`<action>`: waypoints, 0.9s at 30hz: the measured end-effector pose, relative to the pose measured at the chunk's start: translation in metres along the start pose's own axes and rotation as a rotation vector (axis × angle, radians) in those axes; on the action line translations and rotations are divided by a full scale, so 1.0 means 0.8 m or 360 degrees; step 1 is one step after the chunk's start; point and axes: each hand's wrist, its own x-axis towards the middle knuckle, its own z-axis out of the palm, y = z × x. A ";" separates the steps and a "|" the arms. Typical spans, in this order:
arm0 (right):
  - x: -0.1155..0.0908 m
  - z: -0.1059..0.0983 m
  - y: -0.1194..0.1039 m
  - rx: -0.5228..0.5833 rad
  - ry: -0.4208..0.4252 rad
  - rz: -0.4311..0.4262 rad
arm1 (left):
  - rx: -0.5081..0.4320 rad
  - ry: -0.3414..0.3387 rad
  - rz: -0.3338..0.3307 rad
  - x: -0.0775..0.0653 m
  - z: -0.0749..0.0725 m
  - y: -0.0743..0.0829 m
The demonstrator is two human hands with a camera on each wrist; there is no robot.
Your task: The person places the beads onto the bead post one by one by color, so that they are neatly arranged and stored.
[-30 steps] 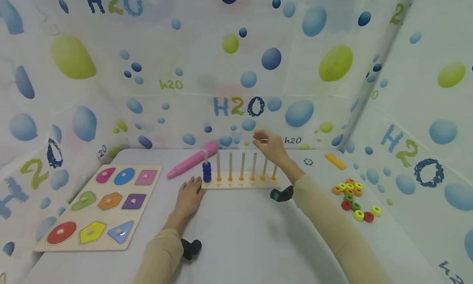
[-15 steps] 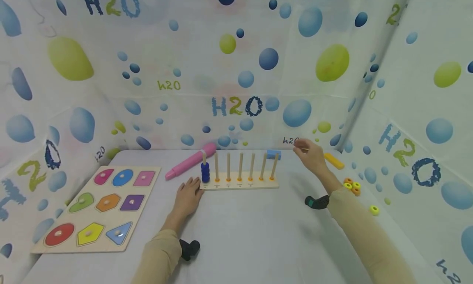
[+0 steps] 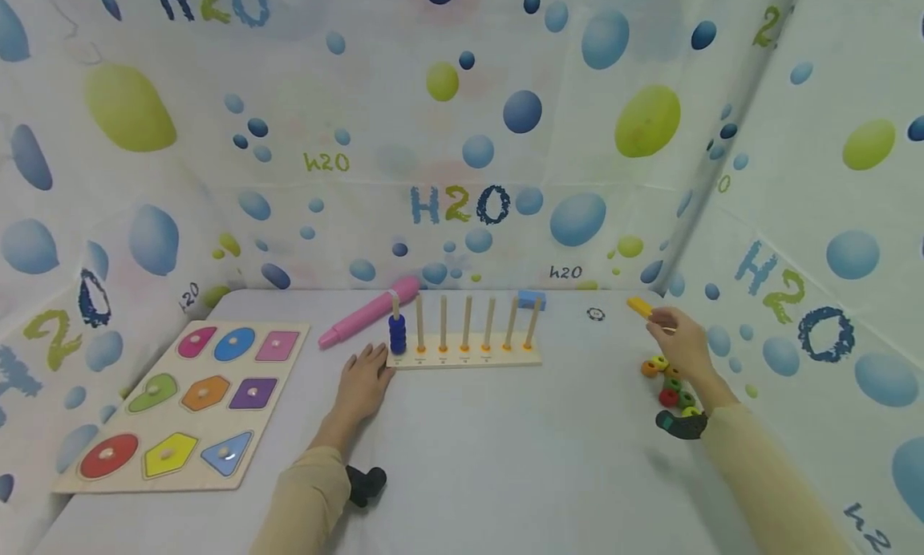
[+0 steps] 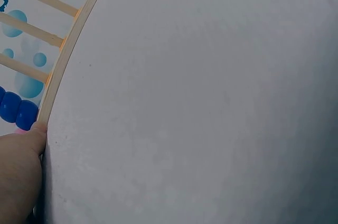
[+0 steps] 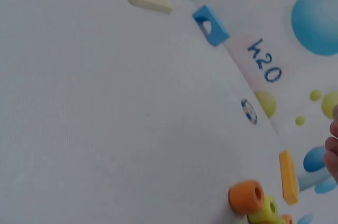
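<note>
My left hand (image 3: 363, 382) rests with outstretched fingers at the left end of a wooden peg board (image 3: 462, 362). In the left wrist view its thumb (image 4: 39, 135) touches the board's edge, beside the stack of blue beads (image 4: 18, 109). Those beads sit on the leftmost peg; the other pegs are bare. At the far right, my right hand (image 3: 682, 345) hovers with loosely bent fingers over loose coloured beads (image 3: 669, 397), partly covering them. No bead shows between its fingers. In the right wrist view an orange bead (image 5: 244, 197) lies near a yellow block (image 5: 288, 176).
A shape puzzle board (image 3: 180, 420) with knobbed pieces lies at the left. Behind the peg board are a pink pen-shaped thing (image 3: 368, 314) and a blue block (image 3: 532, 301) with an arched cutout. Patterned cloth walls (image 3: 346, 218) enclose the table's back and sides.
My right hand has moved from behind the peg board's right end, rightward and down to the loose beads. The blue block it covered earlier now shows. My left hand has stayed at the board.
</note>
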 end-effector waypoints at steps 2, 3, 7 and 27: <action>-0.007 -0.008 0.017 -0.0005 -0.0036 0.0101 | -0.0003 0.0005 -0.0001 0.000 -0.001 -0.001; -0.010 -0.012 0.024 -0.0003 -0.0054 0.0162 | -0.0004 0.0008 -0.0003 0.000 -0.001 -0.001; -0.023 -0.022 0.055 0.0002 -0.0113 0.0387 | 0.0013 0.0025 0.0008 0.000 -0.001 -0.003; -0.043 -0.025 0.097 -0.0018 -0.0343 0.0809 | -0.0019 -0.0003 -0.0002 0.000 0.002 -0.002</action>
